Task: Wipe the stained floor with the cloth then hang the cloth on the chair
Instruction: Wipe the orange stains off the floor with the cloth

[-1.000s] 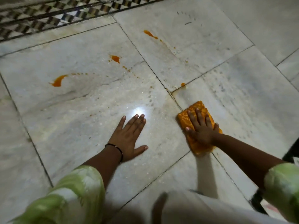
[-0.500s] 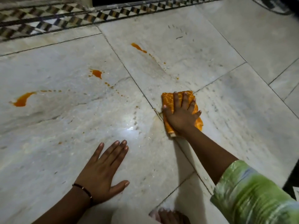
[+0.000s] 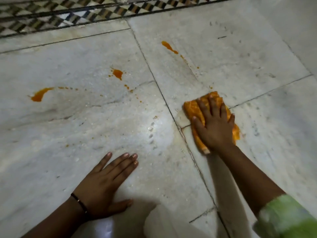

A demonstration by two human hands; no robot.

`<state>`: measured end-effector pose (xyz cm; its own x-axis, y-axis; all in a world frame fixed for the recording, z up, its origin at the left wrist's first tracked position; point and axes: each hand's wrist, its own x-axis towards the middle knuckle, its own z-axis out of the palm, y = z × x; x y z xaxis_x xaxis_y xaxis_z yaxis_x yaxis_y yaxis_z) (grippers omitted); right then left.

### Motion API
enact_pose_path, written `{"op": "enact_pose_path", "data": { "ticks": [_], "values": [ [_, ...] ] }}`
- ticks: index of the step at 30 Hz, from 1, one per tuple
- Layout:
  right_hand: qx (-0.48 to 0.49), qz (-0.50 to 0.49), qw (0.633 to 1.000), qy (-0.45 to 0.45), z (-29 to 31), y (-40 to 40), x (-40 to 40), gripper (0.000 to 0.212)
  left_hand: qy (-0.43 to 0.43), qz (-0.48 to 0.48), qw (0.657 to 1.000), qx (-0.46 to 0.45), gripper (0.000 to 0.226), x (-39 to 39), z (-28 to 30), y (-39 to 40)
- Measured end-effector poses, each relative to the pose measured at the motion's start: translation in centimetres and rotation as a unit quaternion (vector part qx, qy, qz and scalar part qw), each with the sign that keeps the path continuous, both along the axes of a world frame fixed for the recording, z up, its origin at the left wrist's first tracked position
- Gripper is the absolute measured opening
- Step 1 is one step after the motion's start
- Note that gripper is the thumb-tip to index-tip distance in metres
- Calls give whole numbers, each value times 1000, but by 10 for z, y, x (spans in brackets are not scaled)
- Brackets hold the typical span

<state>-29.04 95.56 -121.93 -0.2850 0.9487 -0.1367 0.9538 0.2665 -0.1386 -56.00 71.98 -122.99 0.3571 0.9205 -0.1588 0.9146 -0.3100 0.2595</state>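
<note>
An orange cloth (image 3: 193, 107) lies folded on the pale marble floor (image 3: 85, 134), right of a tile joint. My right hand (image 3: 212, 127) presses flat on the cloth with fingers spread straight. My left hand (image 3: 106, 184) rests flat on the floor at the lower left, palm down, holding nothing. Orange stains mark the floor: a long smear (image 3: 40, 94) at the left, a blot (image 3: 117, 73) in the middle, and a streak (image 3: 169, 47) farther back. Small orange specks trail between them. No chair is in view.
A black-and-white checkered border (image 3: 85, 16) runs along the far edge of the floor. A bright light reflection (image 3: 159, 133) glares on the tile between my hands. My pale-clothed knee (image 3: 164, 222) shows at the bottom edge.
My right hand has slid the cloth forward and sideways across the tile joint, over a small spot there. My left hand has stayed flat on the floor.
</note>
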Motion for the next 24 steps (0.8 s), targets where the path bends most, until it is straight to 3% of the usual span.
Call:
{"op": "enact_pose_path", "data": {
  "ticks": [3, 6, 10, 13, 16, 18, 22, 24],
  "values": [
    [-18, 9, 1000, -8, 0, 18, -61, 62, 8, 8, 1000, -5, 73, 0, 2, -1],
    [5, 145, 989, -27, 0, -3, -95, 63, -6, 10, 1000, 3, 69, -2, 0, -2],
    [19, 292, 956, -18, 1, -48, -73, 64, -20, 30, 999, 21, 66, 3, 0, -1],
    [6, 452, 891, -42, 7, -42, -20, 62, -26, 71, 996, 37, 61, 11, -1, -2],
    [13, 567, 817, -106, 13, 23, 25, 63, -34, 99, 994, 18, 61, 18, -3, -8],
    [17, 529, 839, -126, 17, 58, 23, 66, -14, 103, 994, 14, 63, 20, -5, -9],
    [-3, 283, 957, -72, 7, 44, -42, 72, 16, 99, 995, -2, 71, 22, -3, -9],
    [-5, 220, 974, -49, 3, 14, -71, 72, 20, 101, 995, -3, 72, 23, -3, -7]
  ]
}}
